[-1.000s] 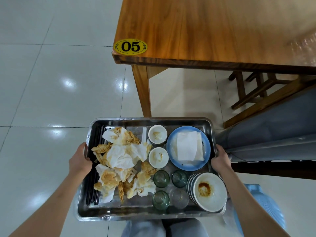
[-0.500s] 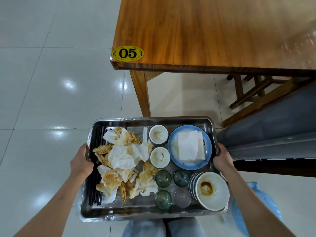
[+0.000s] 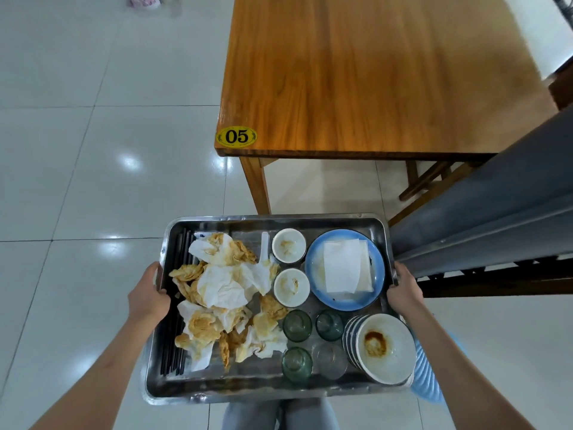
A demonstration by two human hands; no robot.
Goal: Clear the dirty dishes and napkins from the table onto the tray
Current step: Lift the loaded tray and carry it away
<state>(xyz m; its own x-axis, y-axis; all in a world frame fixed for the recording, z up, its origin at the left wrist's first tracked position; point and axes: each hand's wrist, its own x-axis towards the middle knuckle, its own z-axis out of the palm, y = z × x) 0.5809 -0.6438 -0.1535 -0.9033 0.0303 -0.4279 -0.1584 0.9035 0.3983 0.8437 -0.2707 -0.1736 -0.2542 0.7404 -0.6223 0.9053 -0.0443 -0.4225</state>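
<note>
Fingers of the left hand (image 3: 148,294) curl over the left rim of the metal tray (image 3: 266,391), with the thumb on top of the rim and the other fingers hidden below it. Fingers of the right hand (image 3: 403,291) hold the right rim in the same way, near the far right corner. Both forearms reach forward from the lower corners, a little bent, and the tray hangs level between them in front of the person's legs, above the white tiled floor (image 3: 77,181).

Just inside the left fingers lie dark chopsticks (image 3: 173,342) along the left wall, and next to them a heap of stained, crumpled napkins (image 3: 223,293). Toward the right fingers come two small white bowls (image 3: 290,266), one behind the other, and then a blue plate (image 3: 313,274) with a folded white napkin on it, just beside the right thumb. Nearer to the person than the right fingers stand four small glasses (image 3: 296,325) and a stack of bowls (image 3: 386,347) that leans on the near right corner, touching the rim.

Beyond the tray's far rim is the wooden surface (image 3: 372,72) with a yellow "05" label (image 3: 236,136) at its near left corner; its near edge is well apart from the tray. To the right of the right fingers a grey bench (image 3: 496,218) is close to the tray's corner. Left of the left fingers the floor is open.
</note>
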